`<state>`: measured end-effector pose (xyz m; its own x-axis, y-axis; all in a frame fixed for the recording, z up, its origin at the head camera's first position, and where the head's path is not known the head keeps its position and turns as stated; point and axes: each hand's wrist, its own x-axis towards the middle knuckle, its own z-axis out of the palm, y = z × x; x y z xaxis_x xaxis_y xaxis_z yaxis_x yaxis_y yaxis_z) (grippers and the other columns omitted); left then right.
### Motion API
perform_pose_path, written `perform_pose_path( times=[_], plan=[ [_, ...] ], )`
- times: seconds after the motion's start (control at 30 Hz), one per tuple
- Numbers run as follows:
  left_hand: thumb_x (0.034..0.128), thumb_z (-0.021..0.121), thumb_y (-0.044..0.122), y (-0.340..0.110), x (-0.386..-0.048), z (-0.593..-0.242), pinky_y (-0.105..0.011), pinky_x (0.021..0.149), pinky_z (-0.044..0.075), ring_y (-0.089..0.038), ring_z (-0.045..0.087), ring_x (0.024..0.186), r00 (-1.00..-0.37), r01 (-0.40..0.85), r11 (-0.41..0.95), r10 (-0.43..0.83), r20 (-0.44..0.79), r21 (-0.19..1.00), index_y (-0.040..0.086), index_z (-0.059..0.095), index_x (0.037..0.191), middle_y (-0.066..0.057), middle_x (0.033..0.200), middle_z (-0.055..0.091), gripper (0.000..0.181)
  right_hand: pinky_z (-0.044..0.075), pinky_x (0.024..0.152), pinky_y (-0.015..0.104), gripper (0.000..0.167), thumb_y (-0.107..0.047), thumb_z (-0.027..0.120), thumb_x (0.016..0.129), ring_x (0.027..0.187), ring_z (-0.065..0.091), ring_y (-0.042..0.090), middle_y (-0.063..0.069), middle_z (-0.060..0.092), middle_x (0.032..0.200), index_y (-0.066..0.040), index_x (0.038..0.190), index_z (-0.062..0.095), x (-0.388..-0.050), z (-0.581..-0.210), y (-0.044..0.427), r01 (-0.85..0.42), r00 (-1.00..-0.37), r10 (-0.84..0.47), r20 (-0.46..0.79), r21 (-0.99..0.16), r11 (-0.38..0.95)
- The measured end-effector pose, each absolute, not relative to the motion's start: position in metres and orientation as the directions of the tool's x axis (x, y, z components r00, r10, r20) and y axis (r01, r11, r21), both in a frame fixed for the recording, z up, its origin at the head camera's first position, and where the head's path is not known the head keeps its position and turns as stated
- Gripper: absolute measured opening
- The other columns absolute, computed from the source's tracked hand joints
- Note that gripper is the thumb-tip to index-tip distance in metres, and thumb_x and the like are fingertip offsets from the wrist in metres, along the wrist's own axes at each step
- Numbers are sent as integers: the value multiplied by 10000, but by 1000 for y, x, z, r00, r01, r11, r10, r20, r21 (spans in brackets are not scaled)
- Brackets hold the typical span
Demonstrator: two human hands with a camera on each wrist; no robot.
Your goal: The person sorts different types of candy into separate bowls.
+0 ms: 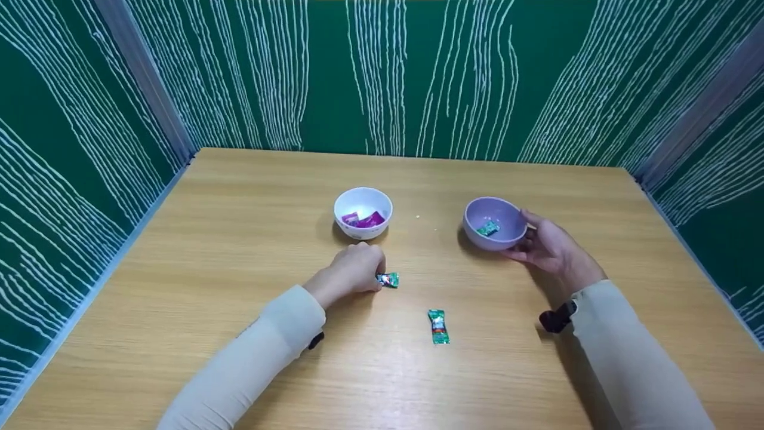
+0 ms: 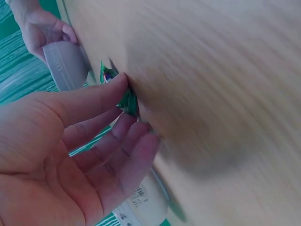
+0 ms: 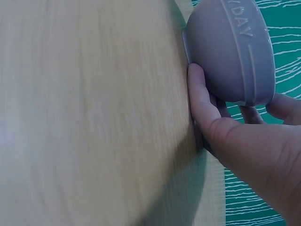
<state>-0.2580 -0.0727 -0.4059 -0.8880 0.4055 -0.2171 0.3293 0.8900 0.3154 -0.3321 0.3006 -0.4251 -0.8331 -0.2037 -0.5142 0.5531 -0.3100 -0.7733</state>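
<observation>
Smooth pale sleeves (image 1: 262,346) reach forward over the wood-grained table (image 1: 239,209). The left hand (image 1: 352,269), knuckles up, pinches a shiny green-wrapped candy (image 1: 391,280) near the round white bowl (image 1: 364,202); the right hand (image 1: 554,251) grips the glossy lilac bowl (image 1: 506,222) at rim and foot.

Both sleeved arms (image 1: 250,361) reach forward, wrists (image 1: 588,278) behind the fingers. The left hand (image 1: 357,267) bends downward, knuckles uppermost, pinching between its thumb (image 2: 96,98) and fingertips, the remaining fingers curved just beside. The right hand (image 1: 552,248) grips with palm turned inward, its thumb higher than its curved fingers (image 3: 201,92) and spread apart from them.
</observation>
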Motion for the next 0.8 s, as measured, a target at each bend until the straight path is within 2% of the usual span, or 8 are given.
perform_pose_path(
  times=[0.3,0.57,0.8],
  plan=[
    [853,834,142,-69,-258,-406,-418,849,552,-223,632,879,-898,329,908,386,-212,260,85,779,1019,-51,983,735,184,396,1125,485,707,-469,447,1061,1455,211,270,83,103,1647,-282,1640,88,-333,-426,302,546,-837,-226,-498,-786,-290],
    [836,851,167,-73,-264,-408,-399,809,524,-205,600,832,-895,310,896,388,-220,319,101,769,982,-13,891,701,180,391,1129,475,701,-466,422,1070,1463,195,275,91,76,1654,-274,1643,68,-332,-425,304,537,-842,-240,-484,-795,-283],
    [797,882,178,-82,-269,-410,-387,825,500,-184,566,854,-881,299,867,411,-233,399,104,759,923,23,856,680,191,383,1131,472,705,-456,427,1070,1455,204,261,98,92,1647,-244,1642,74,-331,-427,303,531,-845,-243,-476,-803,-272]
  ],
)
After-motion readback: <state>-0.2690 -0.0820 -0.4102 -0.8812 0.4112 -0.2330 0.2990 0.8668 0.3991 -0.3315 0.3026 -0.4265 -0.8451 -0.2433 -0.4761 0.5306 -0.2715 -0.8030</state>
